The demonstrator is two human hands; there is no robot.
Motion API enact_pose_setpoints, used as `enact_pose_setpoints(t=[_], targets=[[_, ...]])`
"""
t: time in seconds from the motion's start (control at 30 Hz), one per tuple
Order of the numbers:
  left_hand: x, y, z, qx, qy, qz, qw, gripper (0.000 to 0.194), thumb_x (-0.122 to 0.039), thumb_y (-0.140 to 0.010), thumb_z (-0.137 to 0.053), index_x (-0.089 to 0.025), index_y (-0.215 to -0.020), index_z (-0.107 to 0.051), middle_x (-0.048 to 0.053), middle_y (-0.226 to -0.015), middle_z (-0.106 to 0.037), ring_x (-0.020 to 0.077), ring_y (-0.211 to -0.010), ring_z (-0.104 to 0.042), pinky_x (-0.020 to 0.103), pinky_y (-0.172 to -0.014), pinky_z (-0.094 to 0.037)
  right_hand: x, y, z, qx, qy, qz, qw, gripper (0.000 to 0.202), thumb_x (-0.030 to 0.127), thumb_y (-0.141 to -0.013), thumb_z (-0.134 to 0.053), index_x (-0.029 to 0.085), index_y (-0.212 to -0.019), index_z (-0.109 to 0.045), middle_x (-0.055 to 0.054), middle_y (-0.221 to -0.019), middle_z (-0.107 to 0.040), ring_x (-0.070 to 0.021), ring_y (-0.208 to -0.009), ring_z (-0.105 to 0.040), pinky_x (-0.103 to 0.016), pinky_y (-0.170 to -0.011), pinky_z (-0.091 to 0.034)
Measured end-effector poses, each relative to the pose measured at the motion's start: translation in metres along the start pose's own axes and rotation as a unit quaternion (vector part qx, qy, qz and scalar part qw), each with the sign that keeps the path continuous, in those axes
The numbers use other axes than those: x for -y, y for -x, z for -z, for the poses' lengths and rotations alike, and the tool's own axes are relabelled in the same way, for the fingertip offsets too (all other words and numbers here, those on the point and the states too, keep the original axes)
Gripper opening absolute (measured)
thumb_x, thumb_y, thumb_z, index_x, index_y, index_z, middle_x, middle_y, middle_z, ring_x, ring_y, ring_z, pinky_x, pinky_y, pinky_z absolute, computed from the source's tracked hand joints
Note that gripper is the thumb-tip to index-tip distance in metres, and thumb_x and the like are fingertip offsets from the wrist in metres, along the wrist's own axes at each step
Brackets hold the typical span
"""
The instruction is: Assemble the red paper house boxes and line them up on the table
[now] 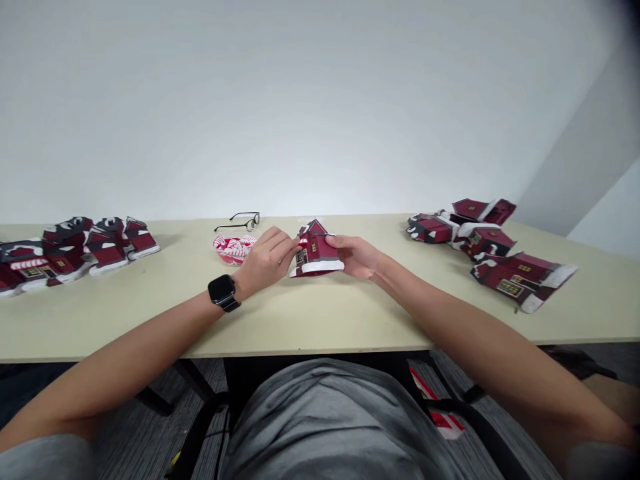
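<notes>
Holding a little red house up over the front middle of the table, the right hand pinches its right side. The left hand has its fingers pressed together on the house's left side, at a small red and white bit. A red and white bowl sits just beside the left hand, with glasses behind it.
</notes>
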State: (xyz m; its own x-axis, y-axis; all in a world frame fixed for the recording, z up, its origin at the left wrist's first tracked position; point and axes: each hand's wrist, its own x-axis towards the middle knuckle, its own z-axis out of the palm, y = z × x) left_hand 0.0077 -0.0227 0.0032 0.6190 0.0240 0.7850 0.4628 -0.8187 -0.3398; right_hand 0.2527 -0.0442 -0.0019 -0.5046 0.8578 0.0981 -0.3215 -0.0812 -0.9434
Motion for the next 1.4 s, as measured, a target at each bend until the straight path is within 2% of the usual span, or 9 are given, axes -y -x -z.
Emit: enact_pose_setpoints(t=[0.13,0.3,0.4,0.5,0.73,0.9,1.1,1.27,1.4], targets=[[0.004,-0.002,0.006,0.011,0.046,0.039,0.998,0.015,-0.031,-0.101,-0.060,-0.020,-0.110,-0.064,0.009,-0.102,-0.070,0.0243,-0.098,-0.061,0.043,-0.088,-0.052,0.007,0.004,-0.002,0.034,0.044,0.030,0.998,0.058,0.032,-0.074,-0.089,0.022,-0.127,-0.068,-0.007,-0.125,-0.072,-0.0231,-0.109,-0.068,-0.036,-0.099,-0.054],[-0.008,-0.006,0.008,0.049,0.200,0.225,0.952,0.066,-0.052,-0.096,-0.065,-0.025,-0.151,-0.041,0.014,-0.143,-0.058,0.0255,-0.114,-0.063,0.044,-0.094,-0.055,-0.001,0.002,-0.008,0.022,0.133,0.053,0.989,0.078,0.021,-0.065,-0.095,0.031,-0.134,-0.060,-0.005,-0.136,-0.064,-0.0220,-0.124,-0.061,-0.041,-0.111,-0.049],[-0.017,-0.011,0.008,0.122,0.227,0.286,0.923,0.051,-0.050,-0.096,-0.063,-0.024,-0.139,-0.054,0.010,-0.132,-0.066,0.0239,-0.105,-0.067,0.042,-0.090,-0.056,-0.011,0.000,-0.009,0.041,0.187,0.037,0.981,0.089,0.025,-0.065,-0.096,0.031,-0.142,-0.052,-0.008,-0.139,-0.060,-0.0226,-0.131,-0.057,-0.043,-0.115,-0.047],[-0.018,-0.014,0.017,0.155,0.223,0.267,0.925,0.028,-0.041,-0.096,-0.064,-0.023,-0.117,-0.067,0.008,-0.117,-0.070,0.0234,-0.104,-0.067,0.041,-0.090,-0.055,-0.017,0.001,-0.008,0.082,0.223,0.020,0.971,0.097,0.037,-0.077,-0.090,0.033,-0.157,-0.035,-0.010,-0.146,-0.056,-0.0235,-0.136,-0.055,-0.045,-0.119,-0.042],[-0.002,0.012,0.077,0.222,0.143,0.256,0.930,0.031,-0.043,-0.097,-0.063,-0.024,-0.120,-0.068,0.009,-0.124,-0.069,0.0240,-0.108,-0.067,0.039,-0.092,-0.056,-0.017,0.006,-0.002,0.029,0.208,-0.036,0.977,0.093,0.056,-0.092,-0.072,0.031,-0.165,-0.021,-0.013,-0.162,-0.044,-0.0225,-0.153,-0.041,-0.045,-0.130,-0.026],[0.036,0.057,0.134,0.237,0.032,0.325,0.915,0.047,-0.055,-0.096,-0.061,-0.025,-0.132,-0.064,0.009,-0.136,-0.066,0.0279,-0.119,-0.064,0.040,-0.102,-0.051,-0.014,0.008,-0.001,-0.044,0.198,-0.018,0.979,0.085,0.057,-0.094,-0.069,0.035,-0.163,-0.024,-0.009,-0.159,-0.049,-0.0221,-0.153,-0.041,-0.047,-0.128,-0.034],[0.104,0.123,0.190,0.242,-0.243,0.419,0.841,0.051,-0.041,-0.098,-0.047,-0.010,-0.138,-0.053,0.019,-0.139,-0.060,0.0350,-0.130,-0.053,0.047,-0.110,-0.044,-0.014,0.006,0.000,-0.062,0.198,-0.018,0.978,0.079,0.056,-0.095,-0.068,0.034,-0.160,-0.030,-0.008,-0.158,-0.050,-0.0241,-0.150,-0.044,-0.047,-0.125,-0.041],[0.119,0.149,0.195,0.265,-0.261,0.448,0.813,0.036,-0.042,-0.098,-0.042,-0.013,-0.106,-0.062,0.014,-0.110,-0.067,0.0304,-0.105,-0.063,0.039,-0.095,-0.049,-0.015,0.005,0.002,-0.071,0.204,-0.015,0.976,0.076,0.053,-0.093,-0.071,0.034,-0.157,-0.037,-0.010,-0.156,-0.052,-0.0275,-0.150,-0.045,-0.050,-0.122,-0.046],[0.134,0.156,0.182,0.330,-0.230,0.440,0.803,0.043,-0.043,-0.096,-0.042,-0.010,-0.115,-0.063,0.016,-0.116,-0.068,0.0321,-0.107,-0.064,0.041,-0.096,-0.047,-0.014,0.005,0.002,-0.084,0.208,-0.018,0.974,0.072,0.051,-0.092,-0.072,0.033,-0.154,-0.041,-0.010,-0.154,-0.053,-0.0278,-0.148,-0.047,-0.051,-0.122,-0.047]])
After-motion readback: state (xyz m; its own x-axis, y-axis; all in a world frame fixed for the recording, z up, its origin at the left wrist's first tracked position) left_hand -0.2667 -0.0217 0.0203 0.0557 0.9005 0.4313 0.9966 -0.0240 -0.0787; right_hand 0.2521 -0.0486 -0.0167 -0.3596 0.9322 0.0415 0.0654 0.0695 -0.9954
